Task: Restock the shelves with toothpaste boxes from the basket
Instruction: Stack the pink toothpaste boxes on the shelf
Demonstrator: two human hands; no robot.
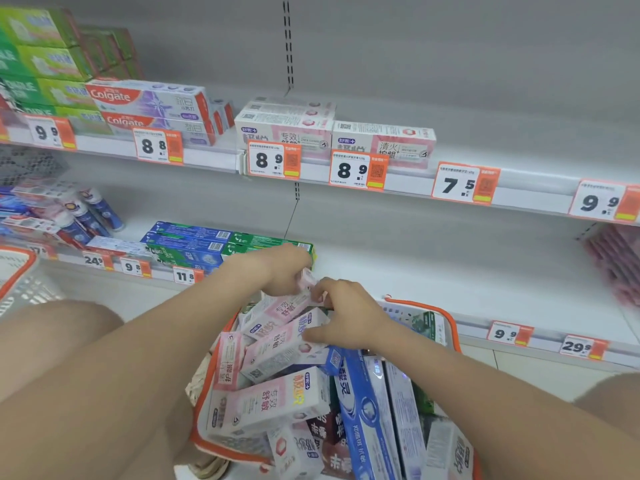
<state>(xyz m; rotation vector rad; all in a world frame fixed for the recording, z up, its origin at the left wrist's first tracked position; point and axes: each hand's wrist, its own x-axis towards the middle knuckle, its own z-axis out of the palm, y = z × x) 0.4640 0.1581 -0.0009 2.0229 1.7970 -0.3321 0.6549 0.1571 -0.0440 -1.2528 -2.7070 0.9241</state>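
Observation:
A white basket with an orange rim (450,327) sits below me, full of several toothpaste boxes, mostly pink and white, some blue. My left hand (284,268) grips the far end of a pink box (277,311) at the basket's far side. My right hand (346,313) curls over the same pile, its fingers on the end of that box and its thumb against a second pink box (287,344). On the upper shelf stand matching pink boxes (287,129) behind the 8.9 price tags.
The upper shelf (519,140) is bare right of the pink boxes. Green and blue boxes (194,244) lie on the lower shelf just past my left hand, with bare shelf (450,265) to their right. Another basket (20,271) stands at far left.

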